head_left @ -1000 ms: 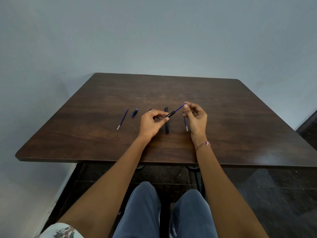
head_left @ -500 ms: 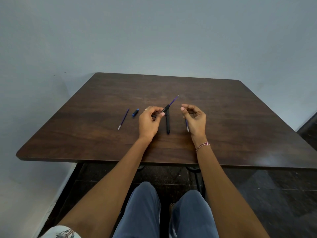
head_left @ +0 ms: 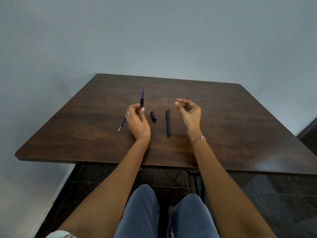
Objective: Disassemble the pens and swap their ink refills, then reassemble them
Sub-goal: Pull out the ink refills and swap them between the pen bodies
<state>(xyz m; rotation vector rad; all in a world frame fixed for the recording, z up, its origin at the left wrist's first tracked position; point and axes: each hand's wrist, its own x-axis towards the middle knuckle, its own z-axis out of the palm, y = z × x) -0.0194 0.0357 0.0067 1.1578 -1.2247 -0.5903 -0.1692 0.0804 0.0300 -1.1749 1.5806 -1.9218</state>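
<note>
Over the dark wooden table (head_left: 223, 117), the left hand (head_left: 137, 121) pinches a short black pen section (head_left: 142, 103) between thumb and fingers, upright, with a blue ink refill (head_left: 142, 92) projecting from its top end. Taking the long black pen barrel (head_left: 168, 122) lying on the table as landmark: the left hand is well to its left; a small black cap piece (head_left: 153, 116) lies between that hand and the barrel, apart from both. A second blue refill (head_left: 122, 124) lies left of the left hand, partly hidden behind it, white end toward the near table edge. The right hand (head_left: 189, 112) hovers just right of the barrel, fingers loosely curled and spread, gripping nothing. A bracelet (head_left: 198, 139) circles the right wrist; a ring (head_left: 127, 114) shows on the left hand. Nothing lies between the right hand and the barrel.
</note>
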